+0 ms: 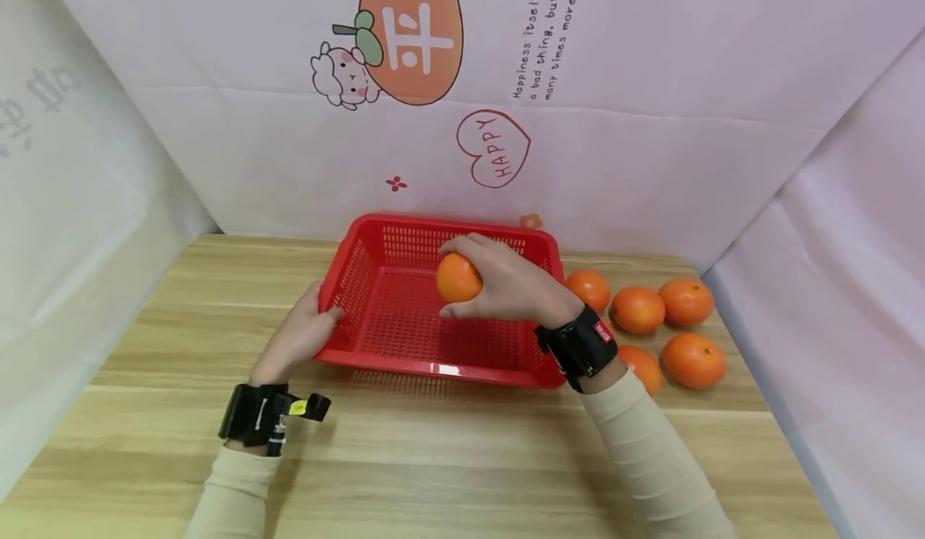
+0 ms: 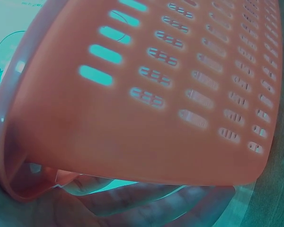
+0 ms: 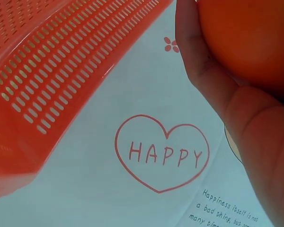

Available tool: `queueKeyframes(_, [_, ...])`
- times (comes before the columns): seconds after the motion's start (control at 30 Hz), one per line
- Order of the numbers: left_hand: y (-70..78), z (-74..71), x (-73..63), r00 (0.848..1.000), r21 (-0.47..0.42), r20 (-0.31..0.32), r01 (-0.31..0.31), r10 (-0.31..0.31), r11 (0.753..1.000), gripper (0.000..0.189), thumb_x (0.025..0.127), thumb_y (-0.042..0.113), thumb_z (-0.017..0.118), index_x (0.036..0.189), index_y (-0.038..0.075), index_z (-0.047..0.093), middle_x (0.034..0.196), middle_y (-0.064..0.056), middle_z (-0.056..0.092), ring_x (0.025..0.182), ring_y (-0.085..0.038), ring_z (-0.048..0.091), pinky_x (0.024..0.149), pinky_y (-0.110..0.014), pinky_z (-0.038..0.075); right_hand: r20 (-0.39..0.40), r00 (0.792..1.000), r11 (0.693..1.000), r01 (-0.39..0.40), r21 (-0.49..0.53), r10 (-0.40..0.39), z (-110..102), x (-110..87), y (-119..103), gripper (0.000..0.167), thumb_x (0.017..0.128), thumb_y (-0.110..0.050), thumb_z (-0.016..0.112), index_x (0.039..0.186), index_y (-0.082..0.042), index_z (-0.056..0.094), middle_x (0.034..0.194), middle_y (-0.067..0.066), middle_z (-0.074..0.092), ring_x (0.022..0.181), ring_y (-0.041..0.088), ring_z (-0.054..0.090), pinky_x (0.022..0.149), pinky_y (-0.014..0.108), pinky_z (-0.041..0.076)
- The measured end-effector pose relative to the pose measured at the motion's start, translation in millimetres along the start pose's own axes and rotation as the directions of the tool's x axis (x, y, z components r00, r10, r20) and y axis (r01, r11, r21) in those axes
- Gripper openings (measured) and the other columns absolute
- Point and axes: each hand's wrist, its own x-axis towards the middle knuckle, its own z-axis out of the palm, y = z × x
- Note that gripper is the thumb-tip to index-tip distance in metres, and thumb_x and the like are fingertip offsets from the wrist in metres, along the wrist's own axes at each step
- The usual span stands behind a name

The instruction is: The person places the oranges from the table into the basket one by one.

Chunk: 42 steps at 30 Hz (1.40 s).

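A red plastic basket (image 1: 438, 372) with slotted walls stands at the back of the wooden table; no fruit shows inside. My left hand (image 1: 299, 332) grips its left side, with the thumb over the rim and the fingers (image 2: 146, 204) along the outside of the wall. Above the basket's right half, my right hand (image 1: 506, 282) holds an orange (image 1: 458, 278). The same orange (image 3: 255, 42) fills the upper right corner of the right wrist view, where the fingers curl round it. Its far side is hidden by the hand.
Several more oranges (image 1: 686, 301) lie on the table (image 1: 405, 475) to the right of the basket, partly behind my right wrist. A white printed cloth (image 1: 636, 169) hangs close behind the basket, and white cloth also closes off both sides.
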Motion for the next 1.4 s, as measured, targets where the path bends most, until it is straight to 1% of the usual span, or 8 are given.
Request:
queueKeyframes(0.37, [-1.4,-1.0,-0.5,1.0,-0.009,-0.005,-0.015,0.015,1.0,0.059,0.11,0.015,0.04,0.165,0.007,0.021,0.147,-0.025,0.055,0.123,-0.037,0.066,0.094,-0.043,0.058,0.007,1.0,1.0,-0.011,0.01,0.01,7,17.2,5,0.064,0.081,-0.045,0.088,0.133,-0.026,0.057,0.122,-0.001,0.06,0.105,0.019,0.061,0.083,0.035,0.059])
queueKeyframes(0.67, [-1.6,-1.8,0.5,1.0,-0.003,-0.009,-0.019,0.019,1.0,0.058,0.11,0.016,0.041,0.165,0.008,0.022,0.147,-0.024,0.056,0.122,-0.036,0.066,0.094,-0.044,0.058,0.032,0.999,1.0,-0.02,-0.005,0.02,16,33.9,12,0.071,0.08,-0.043,0.09,0.137,-0.019,0.057,0.124,0.002,0.06,0.104,0.02,0.063,0.084,0.036,0.059])
queueKeyframes(0.83, [-1.0,-1.9,0.4,1.0,0.001,-0.011,-0.015,0.015,1.0,0.058,0.11,0.016,0.041,0.164,0.007,0.023,0.146,-0.023,0.056,0.122,-0.036,0.066,0.095,-0.045,0.058,0.049,0.998,0.999,-0.033,-0.014,0.033,21,43.5,14,0.072,0.08,-0.042,0.09,0.139,-0.017,0.056,0.125,0.003,0.061,0.105,0.02,0.062,0.085,0.036,0.059])
queueKeyframes(0.97, [-0.6,-2.0,0.8,1.0,0.005,-0.013,-0.006,0.006,1.0,0.058,0.11,0.017,0.041,0.164,0.007,0.023,0.146,-0.023,0.056,0.122,-0.035,0.066,0.095,-0.045,0.058,0.057,0.998,0.999,-0.032,-0.002,0.032,26,52.0,17,0.069,0.08,-0.042,0.09,0.136,-0.018,0.057,0.121,0.002,0.061,0.104,0.02,0.062,0.084,0.035,0.059])
queueKeyframes(1.07, [-0.3,-2.3,1.2,1.0,0.018,-0.021,-0.007,0.008,1.0,0.057,0.11,0.018,0.04,0.163,0.006,0.025,0.146,-0.023,0.056,0.121,-0.035,0.066,0.094,-0.042,0.056,0.063,0.998,1.0,-0.016,-0.02,0.017,31,58.5,19,0.068,0.079,-0.042,0.09,0.134,-0.018,0.058,0.122,0.003,0.062,0.105,0.02,0.061,0.085,0.035,0.058])
queueKeyframes(1.17, [-0.3,-2.5,1.5,1.0,0.03,-0.025,-0.014,0.015,0.999,0.056,0.11,0.018,0.04,0.162,0.005,0.026,0.145,-0.024,0.057,0.12,-0.036,0.066,0.092,-0.04,0.054,0.08,0.997,0.999,-0.011,-0.05,0.015,36,64.5,21,0.071,0.078,-0.043,0.091,0.135,-0.017,0.058,0.125,0.005,0.062,0.107,0.021,0.06,0.087,0.036,0.057])
queueKeyframes(1.3, [-0.9,-2.0,1.6,1.0,0.034,-0.021,-0.013,0.014,0.999,0.054,0.11,0.018,0.04,0.161,0.003,0.028,0.144,-0.026,0.057,0.119,-0.037,0.067,0.092,-0.041,0.055,0.122,0.992,0.998,-0.021,-0.06,0.028,41,71.2,22,0.076,0.079,-0.042,0.091,0.14,-0.014,0.056,0.128,0.007,0.062,0.107,0.021,0.06,0.087,0.036,0.057])
queueKeyframes(1.4, [-1.1,-1.4,1.3,1.0,0.03,-0.021,-0.006,0.006,1.0,0.052,0.11,0.018,0.04,0.159,0.002,0.03,0.143,-0.026,0.057,0.118,-0.038,0.067,0.092,-0.041,0.056,0.144,0.989,0.998,-0.018,-0.064,0.027,46,76.3,22,0.075,0.079,-0.04,0.091,0.14,-0.013,0.056,0.126,0.006,0.062,0.106,0.02,0.06,0.086,0.034,0.056])
